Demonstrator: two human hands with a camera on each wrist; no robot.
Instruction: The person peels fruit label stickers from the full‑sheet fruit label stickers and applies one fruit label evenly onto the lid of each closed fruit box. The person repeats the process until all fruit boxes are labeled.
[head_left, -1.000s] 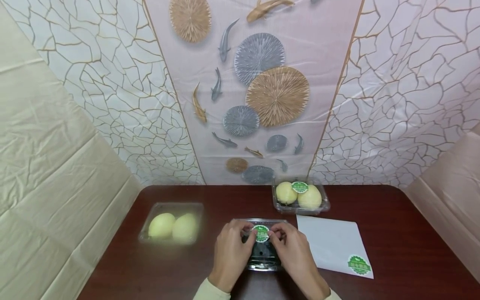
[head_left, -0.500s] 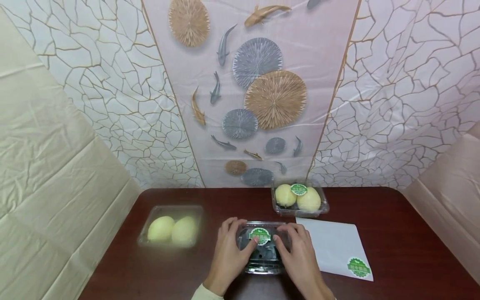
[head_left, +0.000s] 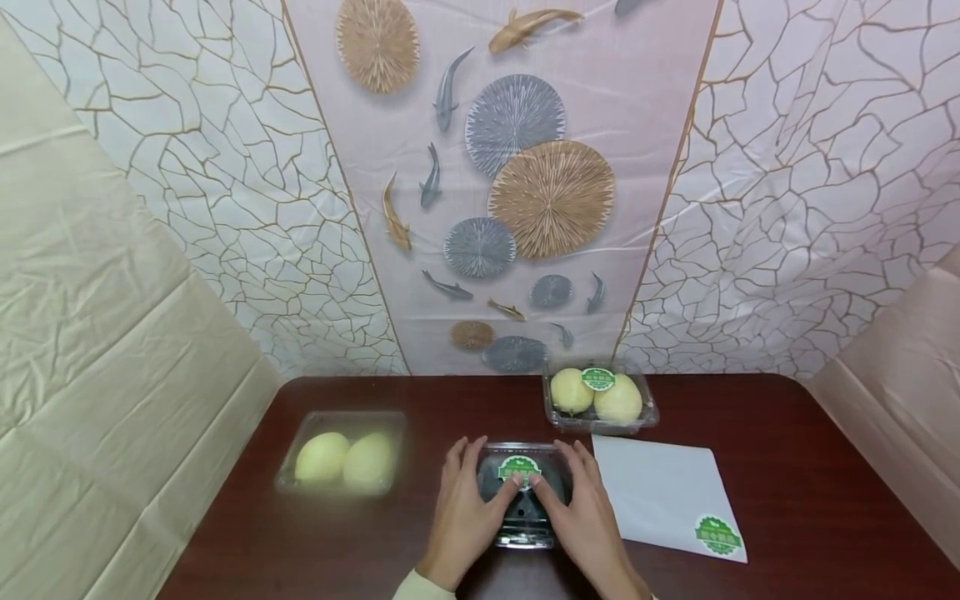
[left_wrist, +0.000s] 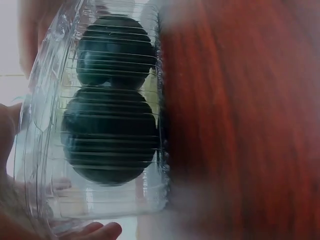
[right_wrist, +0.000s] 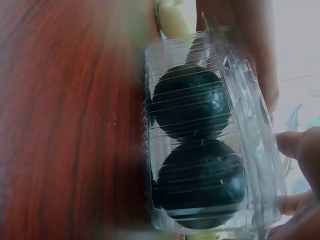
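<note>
A clear plastic clamshell box (head_left: 525, 532) sits on the table before me, its lid closed. In both wrist views two dark, round, glossy things (left_wrist: 110, 135) show through its ribbed walls. A round green label (head_left: 519, 464) lies on top of the lid. My left hand (head_left: 463, 521) is on the box's left side, fingers stretched along it, and its thumb presses at the label's lower edge. Mirroring it on the right side, my right hand (head_left: 587, 521) has straight fingers by the box's far corner, its thumb at the label too. Both thumb tips nearly meet.
Behind and to the right stands a labelled clear box (head_left: 598, 419) with two pale yellow fruits. A similar, hazy-looking box (head_left: 341, 421) with two more is at left. White backing paper (head_left: 660, 487) bearing another green label (head_left: 717, 534) lies right of my right hand.
My fingertips have let go of the label's edges and spread to the box's sides. The thumbs came apart, then moved inward onto the label. The box looks still.
</note>
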